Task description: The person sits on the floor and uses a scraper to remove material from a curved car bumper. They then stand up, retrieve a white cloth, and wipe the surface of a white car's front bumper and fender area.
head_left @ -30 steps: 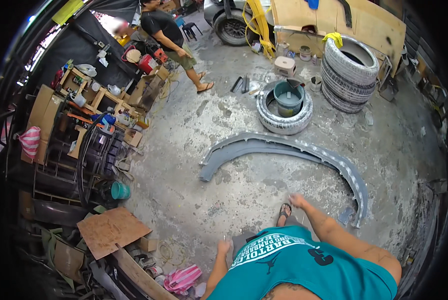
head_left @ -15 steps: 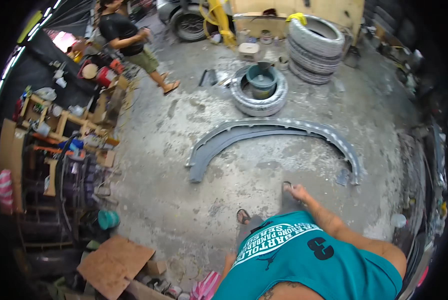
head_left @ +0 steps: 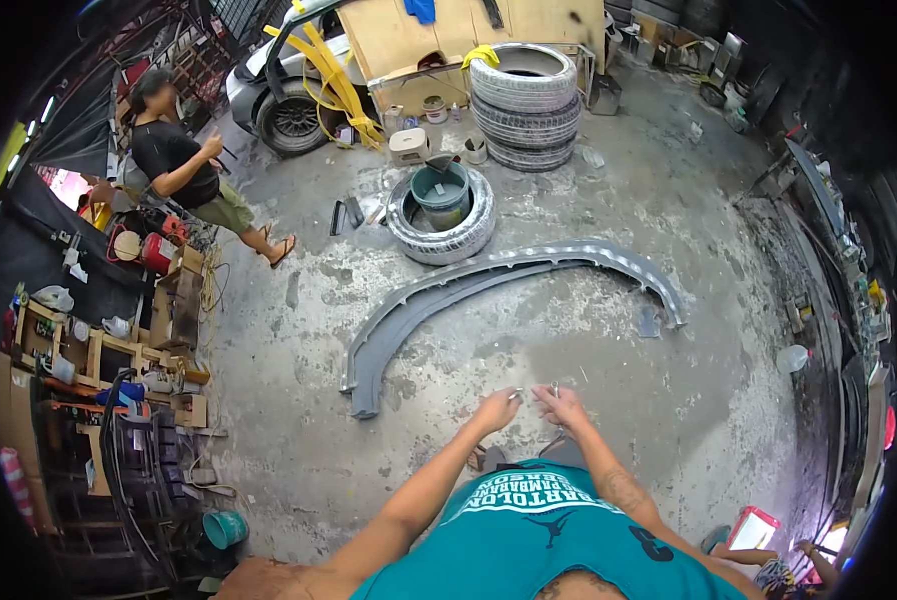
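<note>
A person in a teal sleeveless top [head_left: 514, 530] stands over a concrete floor [head_left: 269, 350], 2 bare hands raised before the waist, near each other but apart. The left hand [head_left: 495, 411] has its fingers curled nearly closed, apparently on a small pale piece [head_left: 515, 395] too tiny to identify, probably pinched for fine control. The right hand [head_left: 562, 407] has its fingers drawn in too; I cannot tell whether they grip anything. Beyond the hands, untouched, 1 long grey arched panel [head_left: 509, 268] lies on the floor, perhaps there for room all round. Behind it, a green bucket [head_left: 442, 197] sits inside a tyre [head_left: 469, 238] lying on its side, which likely steadies it. Farther back, a yellow cloth [head_left: 481, 55] drapes a stack of 3 tyres [head_left: 529, 125], maybe kept handy.
</note>
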